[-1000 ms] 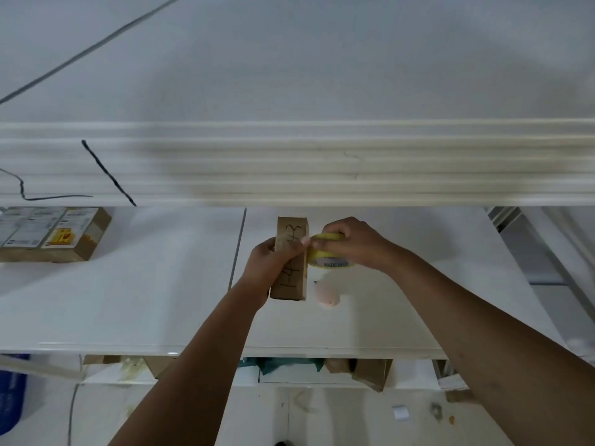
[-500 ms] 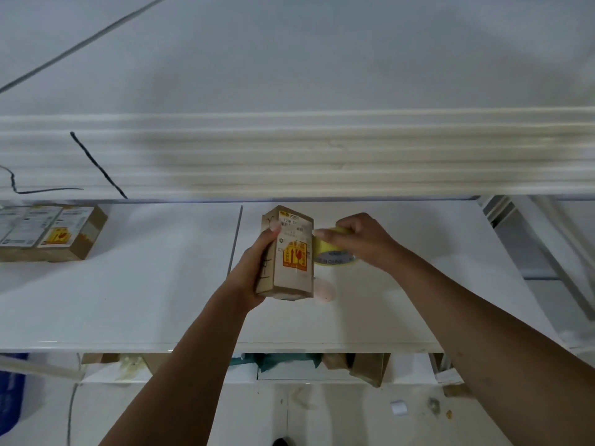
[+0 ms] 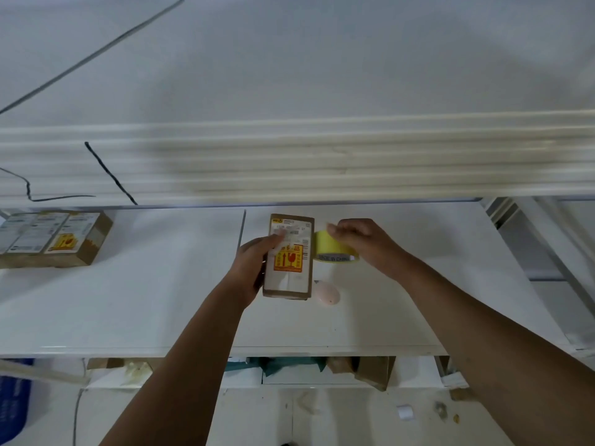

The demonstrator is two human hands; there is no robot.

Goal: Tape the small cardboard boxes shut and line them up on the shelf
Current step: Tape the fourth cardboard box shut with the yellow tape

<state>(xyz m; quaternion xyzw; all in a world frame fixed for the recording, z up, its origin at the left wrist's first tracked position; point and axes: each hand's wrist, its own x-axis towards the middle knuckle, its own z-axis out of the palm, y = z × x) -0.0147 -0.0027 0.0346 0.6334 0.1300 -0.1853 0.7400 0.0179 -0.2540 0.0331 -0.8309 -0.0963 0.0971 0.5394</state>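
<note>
Noted L hand (image 3: 254, 265) clamped on small cardboard box (image 3: 289, 255): thumb across label face, fingers hidden behind. Held over mid shelf, just R of panel seam (image 3: 242, 233); contact w/ surface not discernible. Long axis pointing away from cam, near-vertical in view. Label face toward cam, orange handling sticker at centre.

Noted R hand (image 3: 363, 243) curled on yellow tape roll (image 3: 335, 251), fingertips bunched at roll's top edge, blurred. Roll just R of box; touching or not, cannot tell. Pink rounded obj (image 3: 326, 292) on shelf beside box's near end.

Below shelf front edge: cardboard scraps (image 3: 373, 370), teal item (image 3: 289, 363), blue container (image 3: 13, 410) far L, small white roll (image 3: 405, 412) on floor.

Surface: white shelf (image 3: 145, 300), two panels. Second cardboard box (image 3: 54, 239) lying flat at far L, label up, well apart from held box.

Behind: ribbed white moulding (image 3: 322, 162), black cable (image 3: 109, 172), plain white wall (image 3: 322, 59).

Vs 0.5 s ago: box rotated, label now squarer to cam, handwritten side no longer seen. Thumb shifted onto label. More of roll exposed.
</note>
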